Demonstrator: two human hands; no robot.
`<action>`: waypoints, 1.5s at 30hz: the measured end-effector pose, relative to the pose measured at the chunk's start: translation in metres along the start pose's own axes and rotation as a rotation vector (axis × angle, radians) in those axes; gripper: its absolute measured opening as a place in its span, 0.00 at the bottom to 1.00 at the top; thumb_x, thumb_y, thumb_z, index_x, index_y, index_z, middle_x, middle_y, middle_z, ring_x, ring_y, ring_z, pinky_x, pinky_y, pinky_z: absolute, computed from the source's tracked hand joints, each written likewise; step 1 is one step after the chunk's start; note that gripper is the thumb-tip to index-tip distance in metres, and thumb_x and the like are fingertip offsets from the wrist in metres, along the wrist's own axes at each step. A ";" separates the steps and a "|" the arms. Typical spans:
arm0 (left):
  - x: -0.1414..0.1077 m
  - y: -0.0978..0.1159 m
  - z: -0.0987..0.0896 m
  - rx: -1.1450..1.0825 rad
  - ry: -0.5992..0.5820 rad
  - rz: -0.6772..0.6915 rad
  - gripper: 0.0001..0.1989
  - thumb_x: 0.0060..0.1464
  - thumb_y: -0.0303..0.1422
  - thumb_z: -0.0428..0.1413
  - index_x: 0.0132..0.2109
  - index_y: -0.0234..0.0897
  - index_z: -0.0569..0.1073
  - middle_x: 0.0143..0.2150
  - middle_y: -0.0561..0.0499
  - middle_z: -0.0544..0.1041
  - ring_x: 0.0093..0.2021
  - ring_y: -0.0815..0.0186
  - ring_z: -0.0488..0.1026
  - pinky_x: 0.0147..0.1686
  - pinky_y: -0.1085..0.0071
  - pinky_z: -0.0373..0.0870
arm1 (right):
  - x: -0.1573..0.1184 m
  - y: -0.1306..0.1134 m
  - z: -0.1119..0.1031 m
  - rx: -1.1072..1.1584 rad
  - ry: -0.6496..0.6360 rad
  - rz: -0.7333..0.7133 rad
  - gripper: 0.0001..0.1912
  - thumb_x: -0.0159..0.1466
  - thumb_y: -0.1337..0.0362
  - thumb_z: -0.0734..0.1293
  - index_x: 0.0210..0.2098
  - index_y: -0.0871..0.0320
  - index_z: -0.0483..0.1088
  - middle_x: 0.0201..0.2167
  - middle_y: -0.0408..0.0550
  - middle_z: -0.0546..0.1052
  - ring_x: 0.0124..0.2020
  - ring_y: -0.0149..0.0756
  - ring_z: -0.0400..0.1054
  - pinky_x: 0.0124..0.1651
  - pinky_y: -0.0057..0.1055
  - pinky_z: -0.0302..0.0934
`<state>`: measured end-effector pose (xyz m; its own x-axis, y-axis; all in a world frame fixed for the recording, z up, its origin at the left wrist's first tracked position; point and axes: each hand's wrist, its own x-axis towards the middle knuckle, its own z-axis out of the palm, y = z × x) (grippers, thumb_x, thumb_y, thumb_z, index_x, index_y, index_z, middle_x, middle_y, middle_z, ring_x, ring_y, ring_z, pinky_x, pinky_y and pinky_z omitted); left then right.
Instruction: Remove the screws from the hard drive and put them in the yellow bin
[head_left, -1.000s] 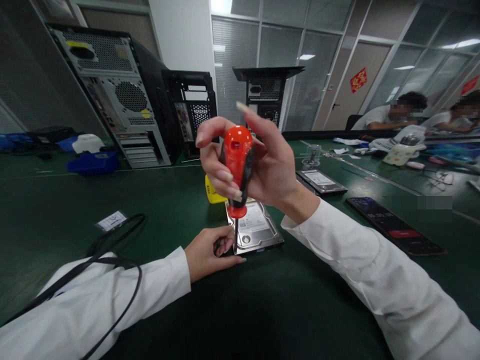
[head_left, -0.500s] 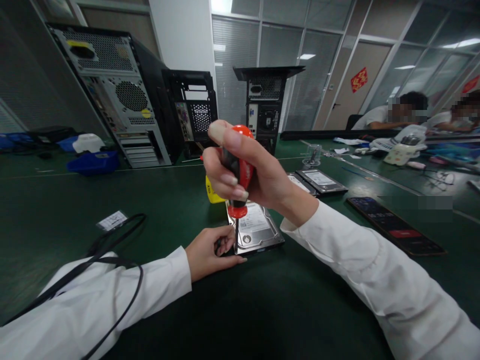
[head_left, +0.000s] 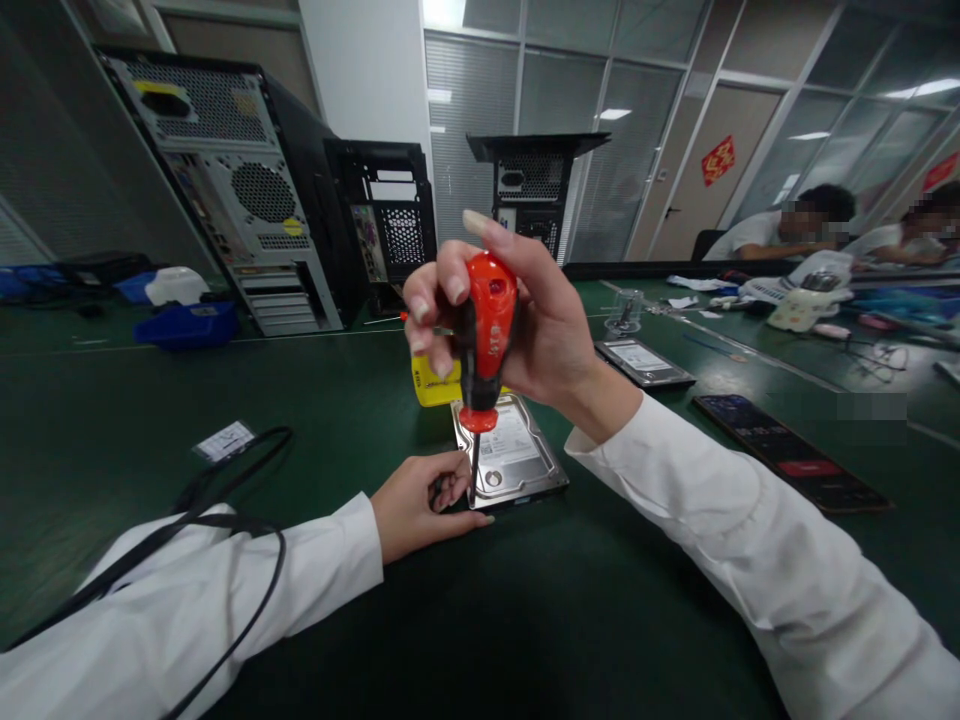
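Note:
A silver hard drive (head_left: 521, 455) with a white label lies on the green table. My right hand (head_left: 551, 340) has its fingers loosely around a red and black screwdriver (head_left: 489, 330) held upright. The screwdriver's shaft points down to the near left corner of the drive; its tip is partly hidden by fingers. At that same corner my left hand (head_left: 416, 505) grips the drive's edge, with the thumb along the front side and the other fingers curled beside the shaft. Just behind the drive sits a yellow object (head_left: 433, 385), partly covered by my right hand.
Another hard drive (head_left: 646, 362) lies behind my right wrist, near a clear cup (head_left: 624, 310). A phone (head_left: 787, 450) is at the right. Computer cases (head_left: 262, 190) stand along the back. A black cable (head_left: 281, 560) crosses my left sleeve. People (head_left: 780, 235) sit at far right.
My right hand has loosened and rotated around the screwdriver handle: the thumb has lifted and the fingers have spread, showing more of the red handle. My left hand and the drive have stayed put.

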<state>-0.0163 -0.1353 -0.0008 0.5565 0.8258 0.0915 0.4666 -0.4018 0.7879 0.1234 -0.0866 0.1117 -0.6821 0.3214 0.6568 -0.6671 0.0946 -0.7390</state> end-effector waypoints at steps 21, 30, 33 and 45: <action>0.001 -0.009 0.002 0.072 0.009 0.067 0.16 0.45 0.35 0.61 0.25 0.36 0.60 0.20 0.61 0.57 0.21 0.73 0.55 0.20 0.78 0.52 | -0.001 0.003 0.010 -0.031 0.026 -0.012 0.21 0.67 0.57 0.47 0.29 0.60 0.64 0.21 0.43 0.62 0.21 0.26 0.59 0.24 0.24 0.56; 0.000 -0.009 0.002 0.065 -0.002 0.052 0.16 0.45 0.36 0.61 0.26 0.36 0.60 0.21 0.61 0.58 0.21 0.74 0.55 0.20 0.78 0.52 | -0.001 0.003 0.001 0.049 -0.028 0.002 0.19 0.67 0.55 0.53 0.32 0.63 0.66 0.28 0.44 0.68 0.25 0.25 0.67 0.30 0.25 0.65; 0.000 -0.009 0.002 0.072 0.002 0.054 0.16 0.45 0.37 0.61 0.26 0.36 0.60 0.21 0.61 0.58 0.21 0.74 0.55 0.20 0.78 0.52 | -0.002 0.003 0.001 0.049 -0.062 -0.012 0.17 0.66 0.57 0.55 0.34 0.64 0.66 0.31 0.45 0.70 0.26 0.25 0.69 0.32 0.25 0.67; 0.000 -0.007 0.002 0.045 -0.001 0.050 0.16 0.45 0.36 0.61 0.26 0.36 0.61 0.20 0.61 0.57 0.21 0.74 0.55 0.21 0.78 0.53 | 0.000 0.005 0.006 0.084 -0.050 0.018 0.11 0.65 0.59 0.59 0.30 0.59 0.59 0.18 0.36 0.63 0.16 0.19 0.56 0.19 0.16 0.54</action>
<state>-0.0184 -0.1329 -0.0078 0.5808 0.8037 0.1296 0.4684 -0.4601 0.7542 0.1183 -0.0914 0.1093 -0.7068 0.2751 0.6517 -0.6760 0.0087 -0.7369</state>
